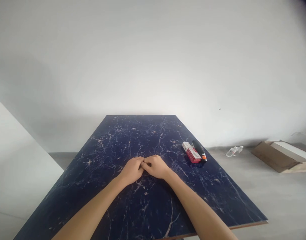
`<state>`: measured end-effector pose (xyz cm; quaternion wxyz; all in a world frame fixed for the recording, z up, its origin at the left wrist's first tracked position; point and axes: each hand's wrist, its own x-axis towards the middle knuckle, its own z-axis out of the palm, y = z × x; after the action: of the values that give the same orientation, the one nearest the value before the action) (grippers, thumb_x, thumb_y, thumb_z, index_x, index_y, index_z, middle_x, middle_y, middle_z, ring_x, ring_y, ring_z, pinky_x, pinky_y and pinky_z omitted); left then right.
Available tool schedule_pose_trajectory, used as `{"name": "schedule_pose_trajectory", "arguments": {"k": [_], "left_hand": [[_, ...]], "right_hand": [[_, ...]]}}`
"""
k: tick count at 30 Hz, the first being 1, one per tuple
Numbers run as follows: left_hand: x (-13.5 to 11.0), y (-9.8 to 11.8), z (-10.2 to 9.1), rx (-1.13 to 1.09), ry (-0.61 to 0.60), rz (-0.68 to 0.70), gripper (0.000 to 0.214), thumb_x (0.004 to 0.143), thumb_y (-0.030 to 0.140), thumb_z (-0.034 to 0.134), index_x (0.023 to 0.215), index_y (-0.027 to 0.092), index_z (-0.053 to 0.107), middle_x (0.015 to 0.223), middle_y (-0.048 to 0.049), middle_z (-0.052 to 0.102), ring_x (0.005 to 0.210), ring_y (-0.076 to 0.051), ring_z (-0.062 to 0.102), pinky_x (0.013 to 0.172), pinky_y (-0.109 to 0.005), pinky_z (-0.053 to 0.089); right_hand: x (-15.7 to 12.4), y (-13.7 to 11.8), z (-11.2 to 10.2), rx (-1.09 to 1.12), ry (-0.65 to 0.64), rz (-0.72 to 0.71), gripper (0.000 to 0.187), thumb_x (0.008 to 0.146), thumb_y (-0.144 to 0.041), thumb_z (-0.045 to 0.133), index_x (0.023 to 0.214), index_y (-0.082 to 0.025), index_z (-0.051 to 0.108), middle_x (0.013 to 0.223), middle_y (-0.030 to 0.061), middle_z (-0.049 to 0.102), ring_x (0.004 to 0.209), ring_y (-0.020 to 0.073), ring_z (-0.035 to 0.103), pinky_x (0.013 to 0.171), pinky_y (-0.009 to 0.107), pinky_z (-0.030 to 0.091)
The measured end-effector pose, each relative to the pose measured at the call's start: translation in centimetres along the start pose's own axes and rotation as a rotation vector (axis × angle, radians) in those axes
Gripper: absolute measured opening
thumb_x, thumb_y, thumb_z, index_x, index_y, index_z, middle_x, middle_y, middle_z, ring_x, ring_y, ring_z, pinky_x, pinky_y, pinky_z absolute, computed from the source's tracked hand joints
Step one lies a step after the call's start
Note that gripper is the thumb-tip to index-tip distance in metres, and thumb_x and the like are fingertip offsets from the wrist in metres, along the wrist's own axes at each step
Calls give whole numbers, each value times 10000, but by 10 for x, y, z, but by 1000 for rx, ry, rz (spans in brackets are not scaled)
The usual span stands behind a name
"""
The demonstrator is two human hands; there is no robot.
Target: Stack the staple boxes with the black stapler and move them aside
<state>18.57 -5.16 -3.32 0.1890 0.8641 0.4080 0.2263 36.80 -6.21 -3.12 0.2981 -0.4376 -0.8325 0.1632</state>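
Note:
My left hand (pixel 132 170) and my right hand (pixel 156 166) meet over the middle of a dark blue, white-veined tabletop (pixel 153 133). Both hands are closed, with curled fingers, and they touch at the fingertips. Whatever the fingers hold, if anything, is hidden. To the right of my right hand, apart from it, lies a small red and white box (pixel 192 153). Against the box's right side rests a dark cylindrical object (pixel 198 146) with an orange patch near its closer end; its kind is unclear.
The table's far edge meets a pale wall (pixel 153 60). On the floor to the right lie clear plastic bottles (pixel 231 152) and an open cardboard box (pixel 273 156). A white panel or wall (pixel 15 160) stands close along the left.

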Motion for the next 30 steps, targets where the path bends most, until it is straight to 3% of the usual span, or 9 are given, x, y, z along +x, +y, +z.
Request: {"name": "schedule_pose_trajectory", "arguments": {"k": [10, 30], "left_hand": [[2, 2, 3, 39, 0, 53, 143, 954, 197, 485, 858, 206, 591, 876, -45, 684, 791, -224, 633, 703, -338, 450], [1, 4, 1, 34, -6, 53, 139, 945, 203, 496, 860, 211, 606, 876, -44, 686, 782, -218, 639, 678, -321, 443]], "right_hand": [[-5, -1, -15, 13, 3, 35, 346, 919, -275, 598, 614, -193, 456, 588, -48, 519, 548, 88, 422, 593, 244, 314], [-5, -5, -19, -11, -42, 58, 312, 921, -277, 608, 634, -192, 521, 618, -38, 566, 570, 95, 465, 591, 242, 326]]}}
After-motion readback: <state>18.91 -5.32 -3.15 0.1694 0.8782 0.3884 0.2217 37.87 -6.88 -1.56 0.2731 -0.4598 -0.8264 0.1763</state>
